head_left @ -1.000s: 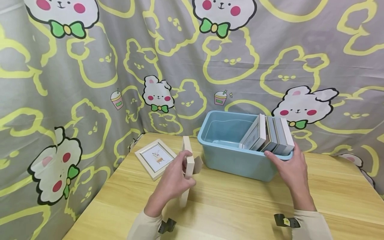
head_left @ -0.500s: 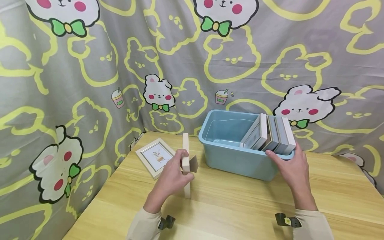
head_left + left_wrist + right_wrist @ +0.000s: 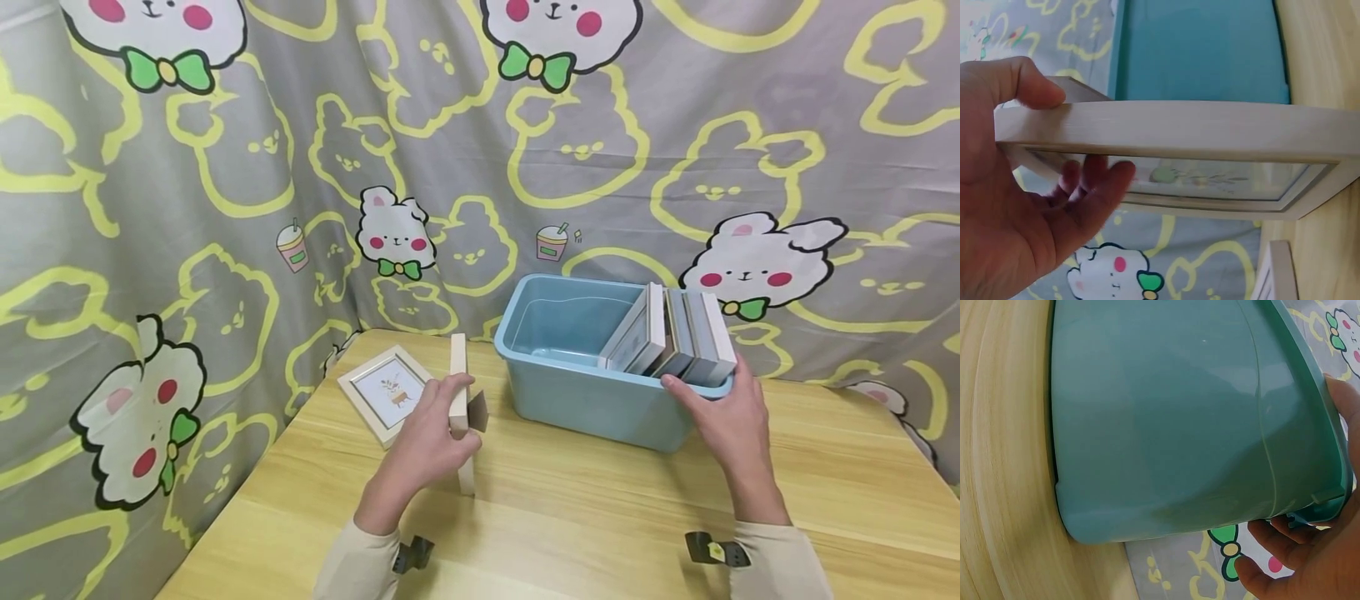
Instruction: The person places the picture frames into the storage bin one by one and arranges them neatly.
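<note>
My left hand (image 3: 420, 442) holds a pale wooden picture frame (image 3: 459, 358) upright and edge-on above the table, thumb on one side and fingers on the other. Its brown back stand (image 3: 477, 412) juts toward the bin. In the left wrist view the thumb presses the frame's edge (image 3: 1179, 128), and the curled fingers lie by the glazed front. My right hand (image 3: 731, 433) grips the right front corner of a blue plastic bin (image 3: 585, 408), thumb over the rim. Several picture frames (image 3: 636, 342) lean upright at the bin's right end.
Another picture frame (image 3: 378, 400), with a potted plant print, lies face up on the wooden table (image 3: 570, 517), left of my left hand. Behind the table hangs a grey cartoon-print curtain (image 3: 465, 167). The bin's left half shows its bare floor.
The frame in my left hand turns slightly more upright, then shifts a little left with the hand. My right hand keeps its grip on the bin, which stays in place.
</note>
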Demonstrator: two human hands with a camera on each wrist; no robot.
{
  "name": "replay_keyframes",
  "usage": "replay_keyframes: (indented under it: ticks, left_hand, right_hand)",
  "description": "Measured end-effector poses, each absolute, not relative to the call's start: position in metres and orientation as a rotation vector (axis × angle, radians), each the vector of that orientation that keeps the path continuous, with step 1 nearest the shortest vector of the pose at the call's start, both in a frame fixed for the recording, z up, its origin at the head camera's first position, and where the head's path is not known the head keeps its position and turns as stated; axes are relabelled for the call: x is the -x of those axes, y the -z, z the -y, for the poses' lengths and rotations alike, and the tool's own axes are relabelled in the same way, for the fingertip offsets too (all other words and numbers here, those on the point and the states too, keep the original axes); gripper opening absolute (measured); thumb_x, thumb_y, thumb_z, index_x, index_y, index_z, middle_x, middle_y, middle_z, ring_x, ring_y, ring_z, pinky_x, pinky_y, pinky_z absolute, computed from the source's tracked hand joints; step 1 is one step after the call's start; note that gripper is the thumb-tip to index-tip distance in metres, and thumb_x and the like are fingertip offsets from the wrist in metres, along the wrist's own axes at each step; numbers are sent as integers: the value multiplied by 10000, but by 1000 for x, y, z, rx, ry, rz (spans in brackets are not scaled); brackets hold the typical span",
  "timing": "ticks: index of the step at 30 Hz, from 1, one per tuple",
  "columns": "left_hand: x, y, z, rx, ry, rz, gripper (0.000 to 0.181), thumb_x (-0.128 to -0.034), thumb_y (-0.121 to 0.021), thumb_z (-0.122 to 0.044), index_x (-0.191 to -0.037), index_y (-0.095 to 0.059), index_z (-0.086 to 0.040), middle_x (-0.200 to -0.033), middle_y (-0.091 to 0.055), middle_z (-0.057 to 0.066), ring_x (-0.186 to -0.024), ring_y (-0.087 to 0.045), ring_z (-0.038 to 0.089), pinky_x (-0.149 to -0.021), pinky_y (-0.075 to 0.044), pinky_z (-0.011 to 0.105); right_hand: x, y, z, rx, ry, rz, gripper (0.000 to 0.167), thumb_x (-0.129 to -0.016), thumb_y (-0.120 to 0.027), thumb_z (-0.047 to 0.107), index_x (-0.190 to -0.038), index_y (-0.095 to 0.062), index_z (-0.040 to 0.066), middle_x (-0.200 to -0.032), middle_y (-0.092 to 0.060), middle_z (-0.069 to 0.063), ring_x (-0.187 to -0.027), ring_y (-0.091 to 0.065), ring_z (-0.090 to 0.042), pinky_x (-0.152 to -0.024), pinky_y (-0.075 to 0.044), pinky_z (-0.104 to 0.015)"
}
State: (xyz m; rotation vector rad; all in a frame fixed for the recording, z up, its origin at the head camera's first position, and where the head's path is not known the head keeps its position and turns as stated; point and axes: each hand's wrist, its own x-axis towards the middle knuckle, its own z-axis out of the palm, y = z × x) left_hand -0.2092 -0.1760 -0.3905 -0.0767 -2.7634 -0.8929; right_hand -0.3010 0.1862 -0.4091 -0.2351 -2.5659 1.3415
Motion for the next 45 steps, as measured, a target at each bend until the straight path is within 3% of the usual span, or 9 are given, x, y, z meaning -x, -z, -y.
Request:
replay_keyframes:
  ticks: [4,7,9,16,22,26,31,34,45]
  left_hand:
    - [206,385,175,-12,861,2775,668,-739,-727,-382,-1351,-466,-325,-1304,-421,35,-756,-551,177,-661,-451,332]
    - [205,381,173,-89,809,2750,670,-716,-746,-563,-1289,-515,-303,-1356,-400,50,-894,-587,259,-737,-481,381]
    - [205,378,171,-144,789,2736,658,-706,-737,-600,-1248,-535,-287,-1373,-396,63,-926,-583,308,-734,-481,397]
    - [207,367,165,-195,739,2757,709,-719,-713,-473,-1363,-475,-297,-1402,-410,92,-1055,-571,368,-780,-485,459]
    - [215,351,164,-144,701,2833,830,-713,-674,-342,-1473,-342,-322,-1483,-323,151,-1211,-511,348,-863,-474,520]
    - [225,342,164,-136,669,2927,873,-730,-680,-337,-1510,-289,-291,-1516,-253,180,-1264,-448,348,-841,-480,491]
    - [239,335,163,-165,637,3028,928,-746,-693,-340,-1539,-228,-222,-1496,-252,222,-1005,-553,301,-662,-457,378]
    - [246,335,162,-194,630,3069,961,-757,-698,-363,-1549,-189,-174,-1484,-253,245,-846,-572,270,-619,-441,354]
    - [254,337,164,-210,681,3064,937,-772,-703,-246,-1549,-189,-153,-1498,-227,194,-849,-580,274,-659,-462,351]
  right_hand:
    - [301,410,-186,217,-1342,2560,1070,-776,-689,611,-1569,-90,214,-1520,-277,-243,-1334,-319,-446,-1018,-309,-684]
    - [301,411,-185,210,-1352,2554,1067,-772,-693,612,-1567,-101,218,-1516,-286,-239,-1329,-325,-440,-1019,-311,-682]
    - [301,412,-184,206,-1358,2550,1067,-770,-697,610,-1567,-107,216,-1508,-295,-241,-1325,-330,-436,-1023,-311,-677]
    - [298,414,-182,216,-1361,2556,1086,-765,-691,625,-1570,-84,221,-1513,-290,-239,-1336,-323,-440,-1031,-304,-682]
    - [297,413,-184,226,-1363,2557,1091,-763,-685,637,-1570,-74,232,-1507,-292,-240,-1327,-328,-438,-1024,-310,-681]
    - [297,413,-184,219,-1363,2553,1087,-759,-689,638,-1569,-89,231,-1501,-300,-236,-1319,-338,-432,-1020,-316,-677]
    - [298,414,-185,217,-1369,2556,1099,-755,-687,647,-1570,-81,228,-1515,-291,-231,-1332,-328,-431,-1030,-308,-679]
    - [298,413,-185,222,-1372,2555,1105,-750,-685,656,-1570,-81,228,-1519,-290,-225,-1336,-327,-428,-1033,-308,-676]
    - [300,408,-187,242,-1353,2560,1110,-745,-676,674,-1567,-99,201,-1479,-323,-239,-1304,-348,-421,-1017,-333,-662]
